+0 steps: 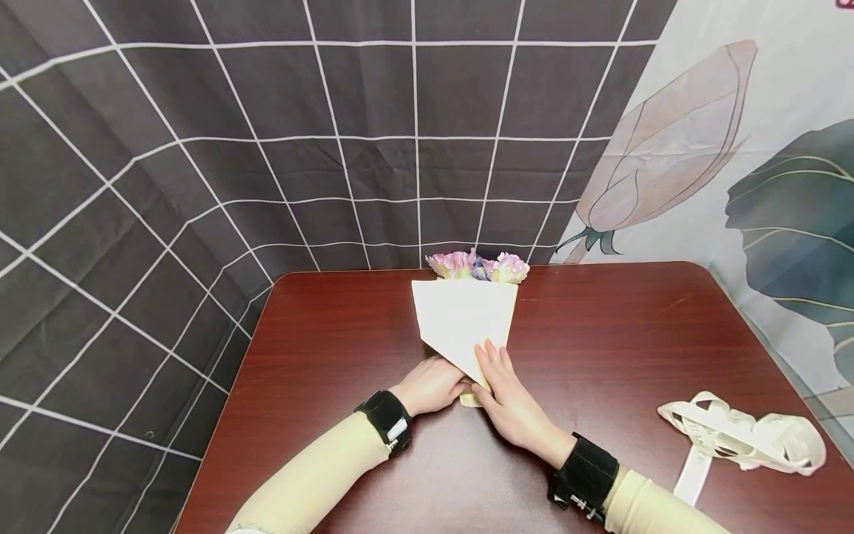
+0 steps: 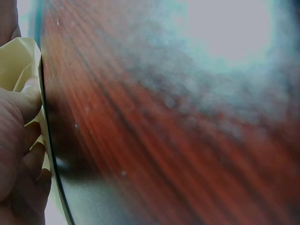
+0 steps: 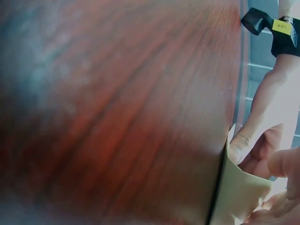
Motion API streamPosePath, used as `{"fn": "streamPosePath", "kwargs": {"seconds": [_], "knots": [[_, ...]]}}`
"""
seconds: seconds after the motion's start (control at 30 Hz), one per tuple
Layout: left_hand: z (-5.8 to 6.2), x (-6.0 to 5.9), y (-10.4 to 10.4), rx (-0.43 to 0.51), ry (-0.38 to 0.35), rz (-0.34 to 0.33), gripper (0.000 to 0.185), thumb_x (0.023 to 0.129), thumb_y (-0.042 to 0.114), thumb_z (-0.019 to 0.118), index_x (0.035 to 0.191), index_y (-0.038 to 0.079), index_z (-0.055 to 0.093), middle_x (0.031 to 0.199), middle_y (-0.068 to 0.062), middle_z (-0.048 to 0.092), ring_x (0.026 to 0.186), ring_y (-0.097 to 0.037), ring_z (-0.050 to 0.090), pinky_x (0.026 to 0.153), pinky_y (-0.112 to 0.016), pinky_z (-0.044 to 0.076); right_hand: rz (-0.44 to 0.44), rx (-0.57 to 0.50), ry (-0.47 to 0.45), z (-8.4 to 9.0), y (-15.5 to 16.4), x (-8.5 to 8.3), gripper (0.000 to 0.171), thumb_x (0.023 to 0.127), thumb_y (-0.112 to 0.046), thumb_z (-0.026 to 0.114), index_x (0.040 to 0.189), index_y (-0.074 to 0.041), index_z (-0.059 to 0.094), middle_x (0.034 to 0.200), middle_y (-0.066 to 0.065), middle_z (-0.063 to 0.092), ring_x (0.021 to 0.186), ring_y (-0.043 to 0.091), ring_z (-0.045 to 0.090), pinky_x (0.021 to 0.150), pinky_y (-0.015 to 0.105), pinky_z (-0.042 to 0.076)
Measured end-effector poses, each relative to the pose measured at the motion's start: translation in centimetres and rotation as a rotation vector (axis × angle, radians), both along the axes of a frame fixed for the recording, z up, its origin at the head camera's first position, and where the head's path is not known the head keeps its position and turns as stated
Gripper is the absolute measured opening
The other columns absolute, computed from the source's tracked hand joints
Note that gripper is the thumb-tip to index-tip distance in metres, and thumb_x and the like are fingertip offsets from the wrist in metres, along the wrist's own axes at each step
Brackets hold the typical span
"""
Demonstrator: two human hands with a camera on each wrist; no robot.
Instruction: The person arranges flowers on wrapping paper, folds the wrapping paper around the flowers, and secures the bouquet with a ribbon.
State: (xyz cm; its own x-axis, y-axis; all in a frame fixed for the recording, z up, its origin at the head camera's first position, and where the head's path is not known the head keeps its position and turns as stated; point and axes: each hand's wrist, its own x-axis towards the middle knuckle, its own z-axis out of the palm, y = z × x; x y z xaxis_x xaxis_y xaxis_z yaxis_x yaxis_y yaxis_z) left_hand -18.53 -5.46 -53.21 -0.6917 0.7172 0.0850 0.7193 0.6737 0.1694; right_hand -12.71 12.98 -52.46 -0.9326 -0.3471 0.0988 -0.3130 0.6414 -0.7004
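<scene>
A cream paper wrap (image 1: 462, 319), folded into a cone, lies on the dark red table (image 1: 600, 334). Pink and purple flowers (image 1: 477, 267) stick out of its wide far end. My left hand (image 1: 434, 386) grips the cone's narrow near tip, and the left wrist view shows its fingers (image 2: 21, 154) curled against the cream paper (image 2: 16, 61). My right hand (image 1: 507, 393) lies flat on the cone's lower right edge with its fingers straight. In the right wrist view the paper's edge (image 3: 239, 197) stands against the table, with the left hand's thumb (image 3: 243, 145) on it.
A white ribbon (image 1: 740, 437) lies in loose loops on the table's near right part. A dark grid-patterned cloth (image 1: 267, 148) hangs behind and to the left. A floral cloth (image 1: 767, 148) hangs at the right. The table's left edge (image 1: 227, 415) runs close to my left forearm.
</scene>
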Motion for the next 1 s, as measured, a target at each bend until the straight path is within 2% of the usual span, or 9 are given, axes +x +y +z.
{"fn": "streamPosePath", "kwargs": {"seconds": [0.17,0.3,0.47,0.7,0.8,1.0], "knots": [[-0.4,0.1,-0.2,0.017,0.016,-0.038,0.026,0.095,0.043,0.053,0.11,0.025,0.066,0.101,0.01,0.068,0.089,-0.011,0.065,0.076,-0.031,0.052,0.012,0.029,-0.021,0.1,0.0,0.1,0.058,0.101,-0.027,0.046,0.152,-0.013,0.021,0.158,0.015,0.009,0.143,0.04,0.001,0.113,0.055,0.014],[-0.6,0.1,-0.3,0.018,0.026,-0.07,0.024,0.097,0.042,0.048,0.098,0.027,0.067,0.091,0.012,0.068,0.082,-0.009,0.065,0.072,-0.031,0.052,0.013,0.054,-0.028,0.1,0.0,0.1,0.057,0.101,-0.029,0.044,0.151,-0.013,0.023,0.157,0.017,0.011,0.143,0.041,0.002,0.113,0.054,0.015],[-0.5,0.2,-0.3,-0.004,0.026,-0.081,0.022,0.097,0.038,0.05,0.088,0.026,0.067,0.078,0.012,0.065,0.073,-0.008,0.063,0.067,-0.031,0.051,0.005,0.08,-0.025,0.2,-0.1,-0.1,0.056,0.101,-0.03,0.044,0.151,-0.013,0.025,0.157,0.017,0.012,0.143,0.04,0.003,0.113,0.054,0.016],[-0.5,0.5,-0.5,-0.075,-0.011,-0.093,0.02,0.097,0.032,0.051,0.089,0.024,0.068,0.079,0.009,0.064,0.074,-0.011,0.063,0.068,-0.031,0.051,0.003,0.123,-0.034,0.1,-0.5,-0.2,0.06,0.1,-0.034,0.046,0.151,-0.013,0.023,0.157,0.016,0.012,0.144,0.039,0.003,0.112,0.053,0.018],[-0.5,0.5,-0.5,-0.068,-0.037,-0.091,0.018,0.097,0.03,0.052,0.093,0.024,0.068,0.084,0.009,0.066,0.079,-0.009,0.064,0.072,-0.03,0.051,0.008,0.116,-0.057,0.2,-0.7,-0.4,0.065,0.099,-0.035,0.048,0.152,-0.014,0.018,0.158,0.014,0.007,0.144,0.037,0.0,0.113,0.053,0.017],[-0.3,0.1,-0.7,0.026,-0.081,-0.076,0.015,0.095,0.036,0.057,0.095,0.025,0.067,0.084,0.013,0.064,0.077,-0.002,0.06,0.07,-0.024,0.05,0.031,0.066,-0.06,0.2,-1.0,-0.7,0.076,0.092,-0.018,0.055,0.153,-0.011,0.011,0.159,0.013,-0.002,0.145,0.034,-0.002,0.114,0.051,0.015]]}}
